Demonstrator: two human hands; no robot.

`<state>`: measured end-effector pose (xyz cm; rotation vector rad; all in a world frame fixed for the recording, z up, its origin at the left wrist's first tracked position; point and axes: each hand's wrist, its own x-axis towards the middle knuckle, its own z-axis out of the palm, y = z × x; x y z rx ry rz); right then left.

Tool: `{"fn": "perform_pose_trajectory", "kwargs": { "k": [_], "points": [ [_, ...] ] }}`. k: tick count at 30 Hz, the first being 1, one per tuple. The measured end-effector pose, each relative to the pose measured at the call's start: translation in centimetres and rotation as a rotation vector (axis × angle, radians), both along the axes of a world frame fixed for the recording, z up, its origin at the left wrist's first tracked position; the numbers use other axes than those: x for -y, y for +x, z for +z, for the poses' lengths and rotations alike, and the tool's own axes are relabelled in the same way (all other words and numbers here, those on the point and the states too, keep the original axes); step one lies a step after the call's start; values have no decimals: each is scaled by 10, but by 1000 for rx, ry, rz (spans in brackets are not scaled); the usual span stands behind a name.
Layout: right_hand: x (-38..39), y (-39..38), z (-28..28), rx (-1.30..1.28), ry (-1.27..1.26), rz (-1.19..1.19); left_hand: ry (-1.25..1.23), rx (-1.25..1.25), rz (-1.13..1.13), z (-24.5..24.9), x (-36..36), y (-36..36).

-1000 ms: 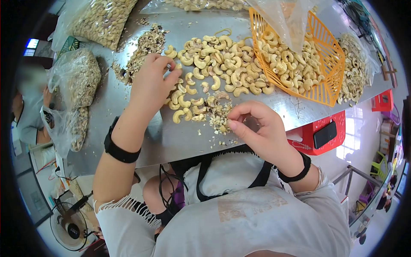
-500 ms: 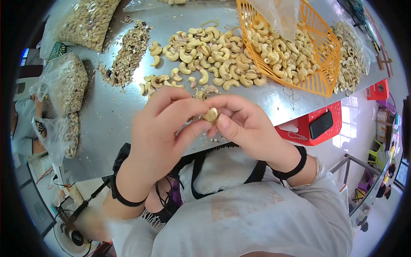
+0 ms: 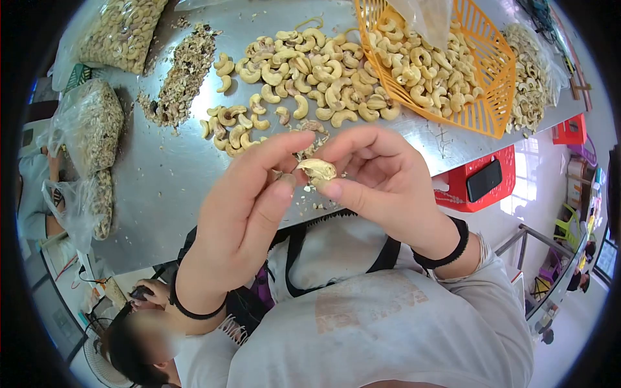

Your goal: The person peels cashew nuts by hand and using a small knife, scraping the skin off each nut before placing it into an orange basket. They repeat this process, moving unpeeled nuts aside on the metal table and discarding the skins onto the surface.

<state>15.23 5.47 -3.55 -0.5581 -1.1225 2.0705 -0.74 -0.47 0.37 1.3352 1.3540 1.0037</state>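
In front of my chest, my right hand (image 3: 387, 184) pinches a pale cashew nut (image 3: 317, 170) between thumb and fingers. The nut's surface looks rough and partly flaked. Close on its left is my left hand (image 3: 249, 200), with thumb and forefinger curled round something small and greyish that I cannot make out. A gap shows between the left fingertips and the nut. Small pale crumbs (image 3: 310, 202) lie on the metal table (image 3: 162, 213) beneath my hands. Just beyond, a small group of cashews (image 3: 234, 129) sits near the larger cashew pile (image 3: 317, 71).
An orange basket (image 3: 498, 116) of cashews stands at the back right, beside a bag of cashews (image 3: 527, 84). Skin scraps (image 3: 184, 77) and several filled plastic bags (image 3: 100, 123) lie on the left. A phone (image 3: 484, 181) rests on a red stool (image 3: 453, 187). Another person (image 3: 139, 343) is at lower left.
My hands have moved slightly apart, and the cashew nut now shows more fully in my right fingers. The view has shifted a little. Another person's head and hand have appeared at lower left.
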Motion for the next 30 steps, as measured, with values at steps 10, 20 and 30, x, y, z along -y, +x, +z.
{"fn": "perform_pose_trajectory", "kwargs": {
  "k": [10, 20, 30],
  "points": [
    [2, 1, -5, 188, 495, -222, -20, -38, -46, 5, 0, 6],
    [3, 2, 3, 36, 165, -105, -84, 203, 37, -3, 3, 12],
    [-4, 6, -2, -135, -224, 111, -134, 383, -18, -4, 5, 2]
  ]
}}
